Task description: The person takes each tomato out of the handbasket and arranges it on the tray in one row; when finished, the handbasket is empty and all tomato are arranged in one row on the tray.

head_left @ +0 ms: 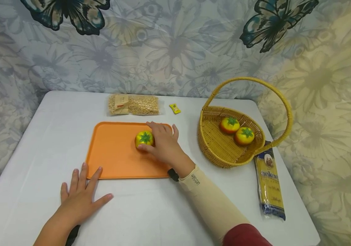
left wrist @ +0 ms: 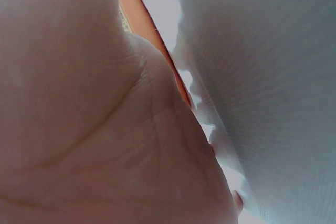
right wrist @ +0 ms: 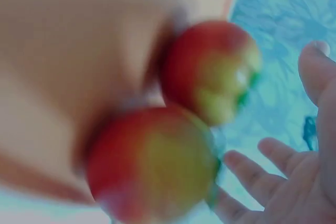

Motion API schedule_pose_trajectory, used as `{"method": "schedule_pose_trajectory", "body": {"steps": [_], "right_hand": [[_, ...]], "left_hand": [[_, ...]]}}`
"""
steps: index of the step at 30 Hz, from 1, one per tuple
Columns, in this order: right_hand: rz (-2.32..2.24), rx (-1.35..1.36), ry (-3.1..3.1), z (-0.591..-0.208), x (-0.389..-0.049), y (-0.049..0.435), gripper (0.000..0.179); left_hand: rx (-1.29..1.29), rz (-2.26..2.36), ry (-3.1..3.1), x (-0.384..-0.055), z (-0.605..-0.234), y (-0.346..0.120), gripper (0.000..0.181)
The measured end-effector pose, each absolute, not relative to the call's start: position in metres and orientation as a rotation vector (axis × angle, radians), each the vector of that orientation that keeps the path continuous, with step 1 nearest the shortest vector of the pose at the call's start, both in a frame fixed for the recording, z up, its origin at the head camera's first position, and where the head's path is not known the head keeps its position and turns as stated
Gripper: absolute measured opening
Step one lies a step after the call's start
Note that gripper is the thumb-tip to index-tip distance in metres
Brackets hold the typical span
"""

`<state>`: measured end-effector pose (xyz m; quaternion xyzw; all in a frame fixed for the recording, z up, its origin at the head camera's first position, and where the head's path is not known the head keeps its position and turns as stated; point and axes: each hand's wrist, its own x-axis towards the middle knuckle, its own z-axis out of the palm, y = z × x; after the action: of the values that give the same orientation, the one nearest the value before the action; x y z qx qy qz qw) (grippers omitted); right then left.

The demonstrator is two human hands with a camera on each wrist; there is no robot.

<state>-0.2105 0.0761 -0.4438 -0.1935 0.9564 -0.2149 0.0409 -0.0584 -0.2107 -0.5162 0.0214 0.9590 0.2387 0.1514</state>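
Two fruits (head_left: 144, 139) sit on the tray (head_left: 114, 155) by my right hand (head_left: 162, 143), its fingers spread. My left hand (head_left: 78, 198) is spread by the tray's near edge. Each fruit looks light, hard and slippery; best held round its fat sides.

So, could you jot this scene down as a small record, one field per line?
surface: white table
in front: flat orange rectangular tray
on tray: two round red-and-yellow fruits with green tops, one hidden in the head view
left grip: empty; bare left hand spread, fingertips at the tray's near left corner
right grip: bare right hand beside the fruits; contact unclear
right side: golden woven basket with arched handle, two similar fruits inside; yellow-and-blue plastic packet alongside
far side: clear bag of pale grains; small yellow wrapped packet
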Motion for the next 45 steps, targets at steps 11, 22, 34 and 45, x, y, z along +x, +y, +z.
{"method": "schedule_pose_trajectory", "body": {"steps": [11,22,34,45], "right_hand": [[-0.794,-0.35,3.09,-0.386,-0.219,0.14,0.081],[-0.92,0.109,3.129,-0.36,-0.246,0.259,0.082],[-0.954,0.368,2.968,-0.39,-0.255,0.311,0.092],[-0.878,0.373,2.939,-0.403,-0.256,0.325,0.091]], "left_hand": [[0.052,0.707,2.734,-0.057,-0.518,-0.211,0.116],[0.057,0.692,2.741,-0.056,-0.518,-0.215,0.115],[0.069,0.677,2.742,-0.058,-0.517,-0.212,0.115],[0.081,0.671,2.725,-0.06,-0.518,-0.212,0.115]]}}
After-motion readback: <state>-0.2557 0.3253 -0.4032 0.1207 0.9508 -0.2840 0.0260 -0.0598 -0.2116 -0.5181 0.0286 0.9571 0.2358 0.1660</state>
